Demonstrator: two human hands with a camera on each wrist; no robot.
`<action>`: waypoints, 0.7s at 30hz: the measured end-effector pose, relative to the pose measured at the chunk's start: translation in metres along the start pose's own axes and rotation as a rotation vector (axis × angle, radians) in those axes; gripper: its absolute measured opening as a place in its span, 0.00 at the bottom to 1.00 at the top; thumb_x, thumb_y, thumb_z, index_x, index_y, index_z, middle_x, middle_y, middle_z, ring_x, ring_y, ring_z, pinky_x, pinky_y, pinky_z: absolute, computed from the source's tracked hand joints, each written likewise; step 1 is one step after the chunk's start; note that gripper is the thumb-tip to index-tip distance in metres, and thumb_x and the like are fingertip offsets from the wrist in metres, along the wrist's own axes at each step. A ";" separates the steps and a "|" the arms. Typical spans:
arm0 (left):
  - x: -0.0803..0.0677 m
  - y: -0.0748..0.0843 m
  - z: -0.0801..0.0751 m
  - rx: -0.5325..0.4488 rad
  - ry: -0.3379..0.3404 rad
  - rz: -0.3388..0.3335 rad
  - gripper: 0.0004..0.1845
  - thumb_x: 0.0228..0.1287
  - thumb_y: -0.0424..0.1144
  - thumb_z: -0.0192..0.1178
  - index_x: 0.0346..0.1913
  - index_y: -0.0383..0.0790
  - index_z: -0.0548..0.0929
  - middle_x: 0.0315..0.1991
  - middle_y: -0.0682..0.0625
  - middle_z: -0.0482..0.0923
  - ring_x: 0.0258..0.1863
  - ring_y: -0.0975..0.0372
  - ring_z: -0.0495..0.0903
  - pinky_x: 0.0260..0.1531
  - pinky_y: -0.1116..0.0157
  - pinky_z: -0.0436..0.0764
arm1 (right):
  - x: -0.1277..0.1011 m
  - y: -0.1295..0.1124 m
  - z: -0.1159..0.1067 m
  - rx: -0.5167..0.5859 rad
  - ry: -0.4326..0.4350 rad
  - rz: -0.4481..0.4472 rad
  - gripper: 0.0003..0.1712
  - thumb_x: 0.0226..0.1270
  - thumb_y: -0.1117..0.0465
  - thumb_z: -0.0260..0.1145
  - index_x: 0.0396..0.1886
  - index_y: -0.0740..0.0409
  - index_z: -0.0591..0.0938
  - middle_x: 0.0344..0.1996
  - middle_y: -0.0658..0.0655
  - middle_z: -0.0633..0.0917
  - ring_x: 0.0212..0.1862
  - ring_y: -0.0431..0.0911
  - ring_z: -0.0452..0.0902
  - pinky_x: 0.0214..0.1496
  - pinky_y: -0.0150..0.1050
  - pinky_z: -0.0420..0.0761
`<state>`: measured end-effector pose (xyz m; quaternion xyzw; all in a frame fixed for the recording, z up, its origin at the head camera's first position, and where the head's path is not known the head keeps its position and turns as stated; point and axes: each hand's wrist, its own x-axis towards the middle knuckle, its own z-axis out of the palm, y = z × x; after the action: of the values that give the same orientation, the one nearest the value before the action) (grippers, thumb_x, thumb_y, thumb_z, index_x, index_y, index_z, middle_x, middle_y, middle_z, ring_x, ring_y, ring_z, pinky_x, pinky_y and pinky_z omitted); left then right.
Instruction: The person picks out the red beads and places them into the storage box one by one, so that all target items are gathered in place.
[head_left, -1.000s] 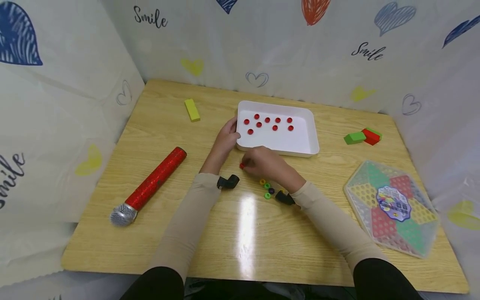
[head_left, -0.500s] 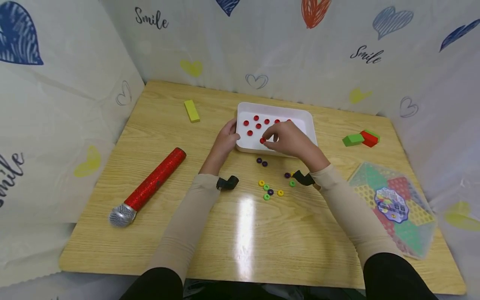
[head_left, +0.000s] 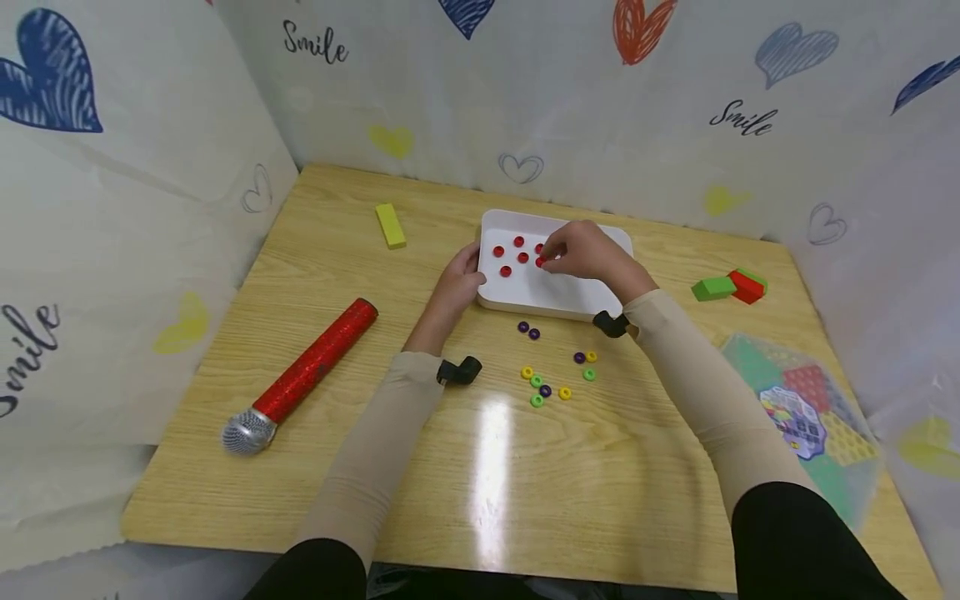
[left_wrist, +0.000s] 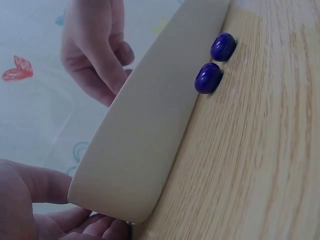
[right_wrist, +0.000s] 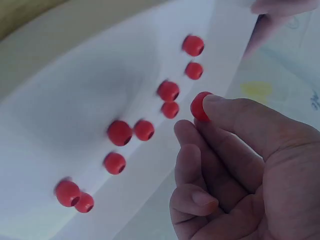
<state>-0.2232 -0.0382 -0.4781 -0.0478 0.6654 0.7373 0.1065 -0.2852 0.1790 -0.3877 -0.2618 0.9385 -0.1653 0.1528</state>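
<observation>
At the bottom of the head view, two arms in beige sleeves over black reach up the light wooden table (head_left: 315, 275). Just above the glare in the middle of the frame lies a loose scatter of small yellow, green and purple plastic beads (head_left: 545, 385), with a pair of dark purple beads (head_left: 528, 331) a little farther up, just beside the near wall of the tray. At lower left a red glitter toy microphone with a silver mesh head (head_left: 300, 375) lies on a slant; at the right edge a hexagonal multicoloured pegboard under a clear cover (head_left: 806, 408) is partly hidden by the right arm.

Farther up, at centre frame, sits the white rectangular plastic tray (head_left: 570, 296). The left hand (head_left: 456, 287) grips its left end, thumb over the rim and fingers curled below, as the left wrist view shows. The right hand (head_left: 588, 254) hovers over the tray's middle, thumb and forefinger pinched narrow on a small round red bead (right_wrist: 200, 106), the other fingers folded into the palm. More loose red beads (right_wrist: 145, 129) lie on the tray floor, well apart from one another.

Beyond, a yellow-green rectangular block (head_left: 390, 225) lies at upper left, and a green and red pile of blocks (head_left: 731, 286) at right. White sheets printed with hearts (head_left: 637, 92) close the background.
</observation>
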 end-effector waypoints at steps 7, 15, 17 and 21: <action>-0.001 0.001 -0.001 0.006 0.002 0.006 0.39 0.66 0.24 0.45 0.81 0.41 0.55 0.82 0.48 0.52 0.81 0.61 0.52 0.78 0.66 0.59 | 0.023 0.013 0.002 0.022 -0.021 0.089 0.11 0.65 0.60 0.70 0.44 0.60 0.90 0.43 0.60 0.90 0.43 0.50 0.81 0.43 0.43 0.81; -0.001 0.004 0.000 0.011 0.006 -0.002 0.39 0.65 0.23 0.45 0.80 0.42 0.56 0.82 0.49 0.53 0.81 0.62 0.53 0.77 0.66 0.60 | 0.032 0.017 0.004 0.041 -0.075 0.162 0.12 0.65 0.59 0.70 0.46 0.58 0.89 0.43 0.59 0.89 0.40 0.49 0.80 0.41 0.41 0.80; -0.001 0.002 0.000 0.014 0.005 -0.005 0.39 0.66 0.24 0.45 0.81 0.43 0.55 0.82 0.50 0.53 0.81 0.62 0.53 0.77 0.66 0.60 | 0.033 0.017 0.007 0.034 -0.083 0.172 0.13 0.65 0.58 0.70 0.47 0.57 0.90 0.43 0.59 0.89 0.40 0.49 0.80 0.39 0.40 0.80; 0.000 0.000 -0.001 0.014 0.004 0.010 0.39 0.66 0.25 0.45 0.81 0.42 0.55 0.82 0.49 0.52 0.81 0.61 0.52 0.77 0.66 0.59 | 0.036 0.017 0.010 0.030 -0.093 0.171 0.13 0.65 0.60 0.70 0.48 0.59 0.89 0.44 0.60 0.89 0.40 0.50 0.82 0.42 0.41 0.81</action>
<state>-0.2233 -0.0389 -0.4783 -0.0451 0.6711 0.7329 0.1020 -0.3185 0.1705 -0.4105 -0.1860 0.9467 -0.1536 0.2136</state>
